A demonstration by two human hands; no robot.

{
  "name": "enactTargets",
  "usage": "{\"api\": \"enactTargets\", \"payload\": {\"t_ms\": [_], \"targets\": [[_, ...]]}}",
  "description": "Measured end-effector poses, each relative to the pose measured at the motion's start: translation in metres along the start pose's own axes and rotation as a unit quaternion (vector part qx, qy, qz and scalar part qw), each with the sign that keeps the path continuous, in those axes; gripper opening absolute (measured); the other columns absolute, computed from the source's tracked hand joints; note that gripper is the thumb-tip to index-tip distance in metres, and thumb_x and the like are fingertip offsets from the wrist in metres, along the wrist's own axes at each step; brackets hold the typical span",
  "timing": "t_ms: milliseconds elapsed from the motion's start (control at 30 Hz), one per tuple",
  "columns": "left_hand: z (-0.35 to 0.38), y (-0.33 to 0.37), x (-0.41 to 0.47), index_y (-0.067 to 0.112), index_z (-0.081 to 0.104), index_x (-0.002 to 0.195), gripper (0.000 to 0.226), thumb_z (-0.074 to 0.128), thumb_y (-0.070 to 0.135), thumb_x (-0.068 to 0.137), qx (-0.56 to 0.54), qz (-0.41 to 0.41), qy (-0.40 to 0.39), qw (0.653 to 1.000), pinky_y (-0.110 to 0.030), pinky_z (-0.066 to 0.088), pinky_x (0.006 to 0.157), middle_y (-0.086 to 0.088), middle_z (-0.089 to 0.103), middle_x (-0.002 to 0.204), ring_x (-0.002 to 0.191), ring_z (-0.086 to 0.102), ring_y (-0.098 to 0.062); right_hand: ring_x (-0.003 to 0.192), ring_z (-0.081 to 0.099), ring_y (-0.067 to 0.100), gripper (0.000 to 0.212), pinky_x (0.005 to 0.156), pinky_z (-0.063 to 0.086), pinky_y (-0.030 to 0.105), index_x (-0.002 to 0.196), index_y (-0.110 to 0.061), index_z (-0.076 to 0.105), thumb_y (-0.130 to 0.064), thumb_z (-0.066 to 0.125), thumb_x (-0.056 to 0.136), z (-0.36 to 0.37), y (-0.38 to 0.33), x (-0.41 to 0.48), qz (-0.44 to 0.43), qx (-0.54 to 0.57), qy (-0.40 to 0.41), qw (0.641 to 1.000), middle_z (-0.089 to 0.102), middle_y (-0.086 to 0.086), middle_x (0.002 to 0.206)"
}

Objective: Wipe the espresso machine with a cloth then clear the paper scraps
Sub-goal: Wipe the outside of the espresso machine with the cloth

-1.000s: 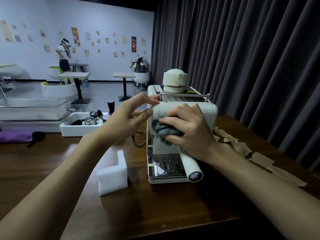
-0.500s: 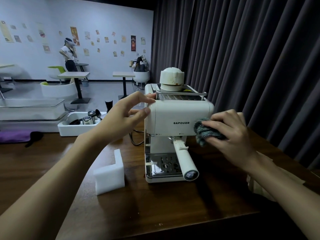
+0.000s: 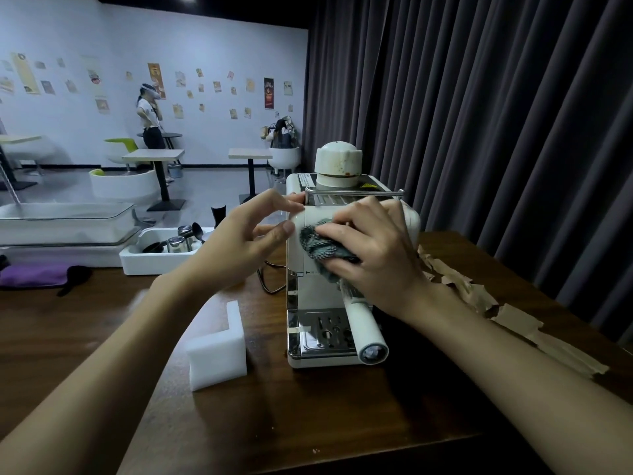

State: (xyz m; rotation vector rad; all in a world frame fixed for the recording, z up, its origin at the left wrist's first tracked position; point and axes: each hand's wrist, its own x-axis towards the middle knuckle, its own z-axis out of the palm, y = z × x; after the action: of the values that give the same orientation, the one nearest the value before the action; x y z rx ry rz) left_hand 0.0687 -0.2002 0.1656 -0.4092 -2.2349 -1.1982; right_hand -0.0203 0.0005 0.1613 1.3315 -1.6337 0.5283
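A cream espresso machine (image 3: 310,293) stands on the dark wooden table (image 3: 308,416), its portafilter handle (image 3: 366,334) pointing toward me. My right hand (image 3: 373,255) presses a grey-green cloth (image 3: 317,245) flat against the machine's front panel and hides the brand lettering. My left hand (image 3: 246,238) rests on the machine's upper left corner, fingers spread, thumb on the left side. Brown paper scraps (image 3: 507,313) lie on the table to the right of the machine, running toward the right edge.
A white foam block (image 3: 219,351) sits left of the machine. A white tub (image 3: 154,262) with metal cups stands at the table's back left, beside a purple cloth (image 3: 30,274). Dark curtains (image 3: 496,132) hang close behind. A person (image 3: 149,120) stands far off by the wall.
My right hand has swept the cloth back from the machine's right side to the left part of the front panel. My left hand has stayed on the upper left corner.
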Motion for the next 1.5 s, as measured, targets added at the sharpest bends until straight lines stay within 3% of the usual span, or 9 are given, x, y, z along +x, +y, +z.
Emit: {"api": "enactTargets", "payload": {"t_ms": [300, 433, 533, 633, 733, 933, 1067, 1233, 1500], "targets": [[0.002, 0.003, -0.002, 0.032, 0.059, 0.108, 0.013, 0.057, 0.033, 0.095, 0.024, -0.017, 0.011, 1.000, -0.016, 0.049, 0.095, 0.011, 0.057, 0.142, 0.127, 0.053, 0.006, 0.093, 0.055, 0.025, 0.038, 0.082, 0.026, 0.031, 0.106, -0.009, 0.072, -0.029, 0.068, 0.075, -0.018, 0.024, -0.019, 0.113, -0.007, 0.016, 0.993, 0.063, 0.006, 0.098], [0.005, 0.008, 0.001, 0.032, 0.058, 0.108, 0.020, 0.057, 0.045, 0.093, 0.064, -0.014, 0.026, 0.997, -0.031, 0.053, 0.099, 0.010, 0.061, 0.135, 0.127, 0.055, 0.000, 0.094, 0.056, 0.027, 0.040, 0.082, 0.037, 0.037, 0.111, -0.008, 0.070, -0.028, 0.064, 0.077, -0.035, 0.043, -0.035, 0.162, 0.004, 0.009, 0.987, 0.059, 0.007, 0.100], [0.008, 0.022, 0.007, 0.034, 0.052, 0.114, 0.025, 0.055, 0.044, 0.091, 0.124, -0.011, 0.046, 0.991, -0.031, 0.048, 0.101, 0.015, 0.062, 0.125, 0.122, 0.055, 0.001, 0.098, 0.054, 0.019, 0.039, 0.085, 0.047, 0.024, 0.117, -0.010, 0.068, -0.021, 0.066, 0.079, -0.044, 0.050, -0.045, 0.213, 0.069, 0.004, 0.975, 0.052, 0.005, 0.106], [0.022, 0.040, 0.018, 0.031, 0.051, 0.135, 0.042, 0.056, 0.043, 0.095, 0.270, 0.006, 0.061, 0.961, -0.032, 0.038, 0.101, 0.004, 0.052, 0.133, 0.124, 0.047, -0.015, 0.100, 0.055, 0.016, 0.040, 0.087, 0.041, 0.008, 0.119, -0.013, 0.068, -0.012, 0.069, 0.079, -0.049, 0.055, -0.049, 0.238, 0.110, 0.001, 0.965, 0.054, 0.005, 0.111], [0.045, 0.060, 0.030, 0.033, 0.052, 0.143, 0.047, 0.058, 0.041, 0.097, 0.406, 0.010, 0.083, 0.910, -0.035, 0.035, 0.100, -0.007, 0.047, 0.130, 0.122, 0.042, -0.027, 0.105, 0.059, 0.014, 0.038, 0.091, 0.044, 0.014, 0.118, -0.014, 0.069, -0.006, 0.071, 0.080, -0.052, 0.059, -0.047, 0.249, 0.159, 0.007, 0.955, 0.060, 0.004, 0.112], [0.081, 0.073, 0.032, 0.042, 0.031, 0.145, 0.049, 0.047, 0.045, 0.099, 0.482, -0.134, 0.059, 0.864, -0.051, 0.033, 0.097, -0.008, 0.040, 0.135, 0.126, 0.035, -0.034, 0.116, 0.058, 0.003, 0.038, 0.099, 0.049, 0.028, 0.118, -0.028, 0.066, -0.011, 0.073, 0.084, -0.061, 0.069, -0.039, 0.316, 0.307, -0.029, 0.897, 0.063, -0.009, 0.122], [0.088, 0.066, 0.034, 0.038, 0.039, 0.137, 0.043, 0.052, 0.045, 0.097, 0.397, -0.146, 0.088, 0.902, -0.049, 0.032, 0.096, -0.007, 0.036, 0.135, 0.126, 0.030, -0.032, 0.108, 0.066, 0.009, 0.038, 0.088, 0.055, 0.030, 0.117, -0.027, 0.067, -0.009, 0.072, 0.084, -0.061, 0.071, -0.036, 0.332, 0.395, -0.040, 0.855, 0.069, -0.002, 0.117], [0.083, 0.058, 0.032, 0.040, 0.049, 0.124, 0.051, 0.065, 0.063, 0.081, 0.302, -0.132, 0.094, 0.939, -0.042, 0.020, 0.094, 0.000, 0.035, 0.125, 0.124, 0.026, -0.021, 0.115, 0.063, 0.013, 0.038, 0.098, 0.052, 0.044, 0.122, -0.017, 0.067, -0.009, 0.072, 0.085, -0.057, 0.068, -0.040, 0.333, 0.396, -0.024, 0.855, 0.067, 0.001, 0.123], [0.054, 0.045, 0.030, 0.048, 0.053, 0.102, 0.050, 0.060, 0.079, 0.063, 0.230, -0.130, 0.113, 0.958, -0.039, 0.014, 0.103, 0.010, 0.038, 0.109, 0.120, 0.031, -0.012, 0.112, 0.061, 0.005, 0.041, 0.097, 0.051, 0.035, 0.118, -0.031, 0.068, -0.011, 0.075, 0.083, -0.058, 0.051, -0.035, 0.282, 0.366, -0.065, 0.884, 0.066, -0.011, 0.118]]}}
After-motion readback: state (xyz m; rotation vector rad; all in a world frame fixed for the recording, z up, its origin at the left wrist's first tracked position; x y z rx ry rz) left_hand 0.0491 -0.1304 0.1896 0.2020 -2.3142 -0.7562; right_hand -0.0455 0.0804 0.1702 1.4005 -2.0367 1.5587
